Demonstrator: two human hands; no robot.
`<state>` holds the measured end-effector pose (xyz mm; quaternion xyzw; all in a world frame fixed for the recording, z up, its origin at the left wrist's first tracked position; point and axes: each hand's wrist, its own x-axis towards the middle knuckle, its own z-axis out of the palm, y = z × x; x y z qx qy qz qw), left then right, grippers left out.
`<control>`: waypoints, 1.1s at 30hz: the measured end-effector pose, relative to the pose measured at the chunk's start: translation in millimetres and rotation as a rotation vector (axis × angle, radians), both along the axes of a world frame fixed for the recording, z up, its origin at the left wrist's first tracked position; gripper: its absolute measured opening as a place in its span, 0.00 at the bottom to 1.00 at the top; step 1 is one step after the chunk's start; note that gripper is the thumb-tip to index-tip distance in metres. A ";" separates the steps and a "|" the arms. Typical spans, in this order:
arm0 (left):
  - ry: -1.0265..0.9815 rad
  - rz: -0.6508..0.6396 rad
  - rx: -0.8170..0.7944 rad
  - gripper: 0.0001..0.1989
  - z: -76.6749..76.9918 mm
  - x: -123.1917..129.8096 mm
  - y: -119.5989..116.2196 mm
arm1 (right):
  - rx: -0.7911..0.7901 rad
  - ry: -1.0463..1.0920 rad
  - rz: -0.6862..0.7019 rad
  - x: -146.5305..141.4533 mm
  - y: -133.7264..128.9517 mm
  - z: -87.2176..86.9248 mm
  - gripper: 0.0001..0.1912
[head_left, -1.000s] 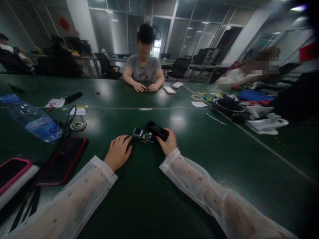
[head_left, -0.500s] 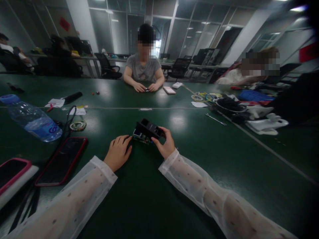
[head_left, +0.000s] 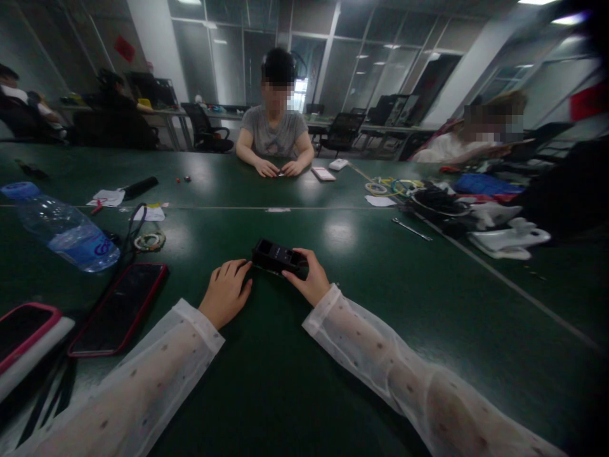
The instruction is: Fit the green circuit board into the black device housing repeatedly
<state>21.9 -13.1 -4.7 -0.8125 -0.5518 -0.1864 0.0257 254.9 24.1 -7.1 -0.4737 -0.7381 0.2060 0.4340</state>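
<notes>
- Left sleeve (head_left: 128, 381) is sheer white with small dark dots
- Right sleeve (head_left: 380, 355) matches, loose and creased
- Pale cuffs (head_left: 202, 320) edge the far ends
- Left hand (head_left: 226, 291) and right hand (head_left: 311, 279) are bare

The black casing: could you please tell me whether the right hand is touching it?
Touching: the head view shows the right hand holding one end of the black casing, thumb against its near side.

The one camera here rides on the wearer's head, looking forward and down across the tabletop (head_left: 266, 368); in its view the left hand (head_left: 224, 293) is near, at eight o'clock, the person opposite (head_left: 273, 130) farther off, just before twelve.
</notes>
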 end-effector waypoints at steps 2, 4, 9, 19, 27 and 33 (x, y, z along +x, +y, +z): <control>0.007 0.002 0.003 0.18 0.5 0.2 -0.2 | -0.019 -0.040 0.001 0.6 1.3 -2.1 0.26; 0.005 0.003 0.001 0.19 0.9 0.5 -0.2 | -0.028 -0.073 -0.002 1.5 2.5 -4.8 0.26; -0.013 0.032 -0.005 0.26 -1.1 0.8 0.1 | -0.043 -0.119 -0.045 3.9 4.6 -9.7 0.27; -0.034 0.023 -0.022 0.31 1.1 0.6 -1.0 | -0.122 -0.123 -0.030 5.5 5.9 -10.2 0.27; -0.042 0.018 -0.036 0.31 3.3 1.2 -2.4 | -0.134 -0.099 -0.020 5.5 4.3 -8.2 0.27; -0.045 0.039 -0.021 0.29 2.7 2.6 -1.4 | -0.118 -0.108 -0.035 4.6 4.2 -6.2 0.27</control>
